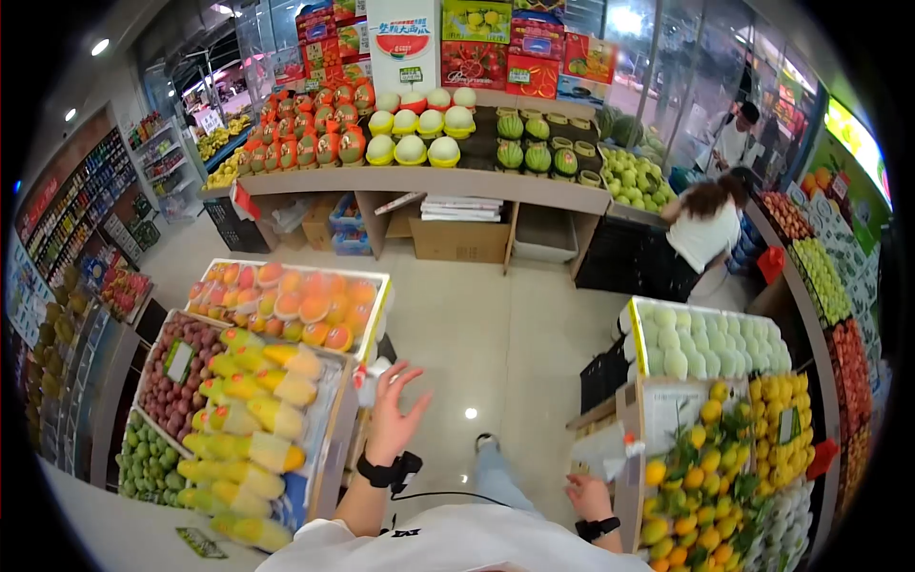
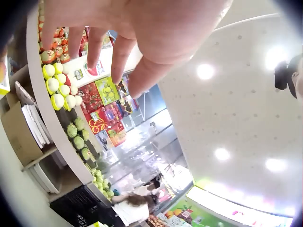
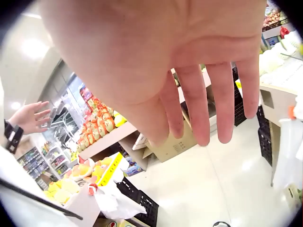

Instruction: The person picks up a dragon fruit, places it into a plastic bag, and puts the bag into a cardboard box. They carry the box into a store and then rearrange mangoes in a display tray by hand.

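My left hand [image 1: 393, 415] is raised over the aisle with its fingers spread and nothing in it. Beside it on the left stands a display with papayas [image 1: 257, 415] in foam sleeves and a box of orange-red fruit [image 1: 310, 296]. Lower on the right, my right hand [image 1: 589, 498] hangs empty near a stand of yellow citrus with green leaves [image 1: 701, 486]. Its fingers [image 3: 220, 99] extend loosely in the right wrist view. White plastic bags [image 1: 600, 450] hang on that stand's side, close to this hand.
Ahead runs a long counter [image 1: 429, 178] with boxed melons and watermelons [image 1: 510, 154]. A person in a white top [image 1: 703, 234] bends at the right of it. Pale green fruit [image 1: 710, 341] fills a box at the right corner. Tiled floor [image 1: 457, 334] lies between the stands.
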A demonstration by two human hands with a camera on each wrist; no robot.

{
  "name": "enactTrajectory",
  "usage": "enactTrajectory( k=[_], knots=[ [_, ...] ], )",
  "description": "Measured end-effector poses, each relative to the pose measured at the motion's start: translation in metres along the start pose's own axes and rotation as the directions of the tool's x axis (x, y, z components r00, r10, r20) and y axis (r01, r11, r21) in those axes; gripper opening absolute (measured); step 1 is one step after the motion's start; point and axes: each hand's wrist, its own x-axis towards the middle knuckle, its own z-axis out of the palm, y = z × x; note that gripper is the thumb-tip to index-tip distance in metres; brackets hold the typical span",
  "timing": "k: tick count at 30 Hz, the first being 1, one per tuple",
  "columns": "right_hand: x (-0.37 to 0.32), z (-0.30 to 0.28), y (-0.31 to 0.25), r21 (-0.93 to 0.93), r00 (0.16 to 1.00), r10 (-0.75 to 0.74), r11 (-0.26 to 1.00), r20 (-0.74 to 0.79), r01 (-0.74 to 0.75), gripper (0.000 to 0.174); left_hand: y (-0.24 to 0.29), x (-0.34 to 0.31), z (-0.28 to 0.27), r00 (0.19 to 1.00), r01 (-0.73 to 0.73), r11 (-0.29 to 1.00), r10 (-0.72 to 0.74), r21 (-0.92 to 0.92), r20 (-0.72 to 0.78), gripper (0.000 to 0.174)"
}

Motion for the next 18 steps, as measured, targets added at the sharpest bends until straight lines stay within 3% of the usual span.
enactTrajectory(
  k=[3, 5, 8, 9, 11, 13, 14, 16, 18],
  knots=[
    [0.107, -0.009, 0.012, -0.017, 0.981, -0.063, 0.998, 0.184, 0.068, 0.027, -0.040, 0.063, 0.026, 0.994, 0.090, 0.996, -0.091, -0.016, -0.056, 0.047],
    [0.197, -0.021, 0.003, -0.067, 0.974, -0.122, 0.988, 0.189, 0.137, 0.027, -0.055, 0.111, 0.025, 0.984, 0.170, 0.985, -0.169, 0.004, -0.056, 0.052],
    [0.316, -0.032, -0.050, -0.093, 0.955, -0.244, 0.961, 0.171, 0.262, 0.027, -0.068, 0.170, 0.015, 0.977, 0.157, 0.985, -0.144, 0.074, -0.160, 0.058],
    [0.357, -0.037, -0.071, -0.077, 0.936, -0.311, 0.942, 0.164, 0.326, 0.026, -0.086, 0.180, 0.013, 0.963, 0.197, 0.968, -0.161, 0.156, -0.218, 0.057],
    [0.424, -0.031, -0.106, -0.089, 0.900, -0.394, 0.905, 0.187, 0.415, 0.026, -0.103, 0.200, 0.008, 0.931, 0.274, 0.951, -0.225, 0.142, -0.289, 0.057],
    [0.494, -0.016, -0.138, 0.127, 0.806, -0.586, 0.809, 0.091, 0.574, 0.025, -0.128, 0.222, 0.009, 0.877, 0.367, 0.925, -0.308, 0.101, -0.370, 0.060],
    [0.528, -0.016, -0.151, 0.118, 0.775, -0.624, 0.781, 0.105, 0.613, 0.025, -0.145, 0.234, 0.021, 0.853, 0.380, 0.921, -0.313, 0.087, -0.417, 0.060],
    [0.570, 0.008, -0.180, 0.188, 0.738, -0.651, 0.759, 0.177, 0.624, 0.026, -0.196, 0.252, 0.023, 0.845, 0.442, 0.860, -0.303, 0.257, -0.440, 0.061],
    [0.614, 0.026, -0.201, 0.165, 0.730, -0.633, 0.773, 0.257, 0.612, 0.026, -0.217, 0.293, 0.024, 0.835, 0.453, 0.882, -0.370, 0.128, -0.407, 0.062]
  ],
)
